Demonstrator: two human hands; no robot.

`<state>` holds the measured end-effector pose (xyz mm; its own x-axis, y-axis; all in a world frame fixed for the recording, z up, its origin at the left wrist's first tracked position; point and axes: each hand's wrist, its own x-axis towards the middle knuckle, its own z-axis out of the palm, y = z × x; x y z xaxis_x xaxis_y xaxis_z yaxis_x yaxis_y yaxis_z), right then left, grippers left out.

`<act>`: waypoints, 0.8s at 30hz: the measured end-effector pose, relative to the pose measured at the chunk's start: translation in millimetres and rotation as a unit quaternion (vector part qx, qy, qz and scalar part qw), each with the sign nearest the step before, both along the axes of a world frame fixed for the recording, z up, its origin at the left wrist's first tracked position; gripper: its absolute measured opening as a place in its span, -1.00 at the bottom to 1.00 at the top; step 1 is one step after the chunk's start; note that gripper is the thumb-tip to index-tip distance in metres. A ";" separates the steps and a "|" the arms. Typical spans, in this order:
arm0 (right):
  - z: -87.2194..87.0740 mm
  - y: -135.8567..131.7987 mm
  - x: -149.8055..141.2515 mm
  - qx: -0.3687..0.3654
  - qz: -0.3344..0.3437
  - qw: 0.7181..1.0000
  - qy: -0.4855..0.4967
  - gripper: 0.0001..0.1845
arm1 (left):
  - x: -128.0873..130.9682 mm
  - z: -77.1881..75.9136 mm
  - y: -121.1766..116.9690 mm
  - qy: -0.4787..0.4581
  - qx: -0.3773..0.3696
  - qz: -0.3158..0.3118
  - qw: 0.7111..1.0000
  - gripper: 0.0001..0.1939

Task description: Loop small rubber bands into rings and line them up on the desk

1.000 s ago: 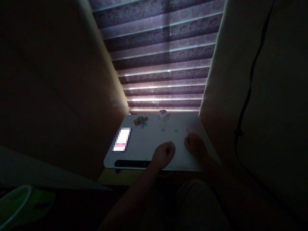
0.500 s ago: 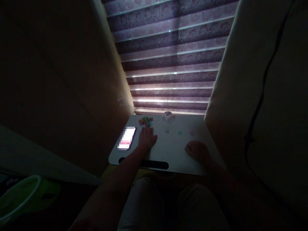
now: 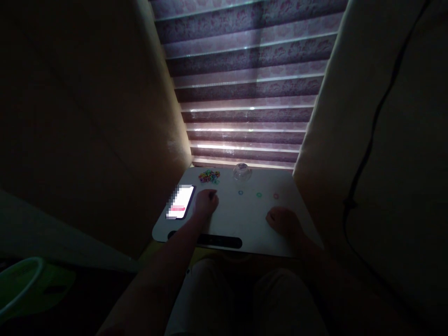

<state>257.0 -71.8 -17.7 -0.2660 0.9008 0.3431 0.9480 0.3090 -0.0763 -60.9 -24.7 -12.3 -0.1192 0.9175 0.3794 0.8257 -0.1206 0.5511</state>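
My left hand (image 3: 206, 202) is closed, fingers curled with the thumb side toward the right, just in front of a pile of small colourful rings (image 3: 209, 177). Whatever its fingers may hold is hidden or too small to make out. Near the right side of the white board, my right hand (image 3: 282, 220) rests as a loose fist, its inside hidden. Beyond it three single rings lie apart in a row: a blue ring (image 3: 240, 192), a green ring (image 3: 259, 195) and a pinkish-red ring (image 3: 276, 196). Neither hand touches them.
Behind the rings a clear bowl (image 3: 241, 172) stands at the far edge of the board (image 3: 245, 219). A phone with a lit screen (image 3: 181, 200) lies at the left. Along the near edge runs a dark slot (image 3: 220, 241). A green tub (image 3: 38, 284) is at lower left.
My left hand has drawn back from the pile toward me, its fingers going from stretched out to curled. My right hand stays a fist in nearly the same place. The view has shifted slightly.
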 end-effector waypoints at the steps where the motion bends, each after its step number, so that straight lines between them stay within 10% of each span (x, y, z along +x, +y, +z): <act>1: -0.7 0.4 0.4 0.002 -0.001 1.000 0.000 -0.65 | 0.0 -0.3 -4.6 -0.025 -0.008 -0.004 1.000 -0.68; 12: 3.2 -19.6 -24.1 -0.002 0.054 0.998 0.039 -0.73 | 51.4 3.0 -61.5 -0.246 -0.049 -0.061 0.966 -0.81; 17: -0.6 -28.4 -55.1 -0.012 0.085 0.974 0.209 -0.77 | 92.5 -1.1 -68.1 -0.274 -0.028 -0.143 0.951 -0.79; 24: -2.6 -21.4 -66.4 -0.036 0.112 0.958 0.263 -0.76 | 98.7 -5.3 -71.6 -0.252 -0.039 -0.099 0.962 -0.73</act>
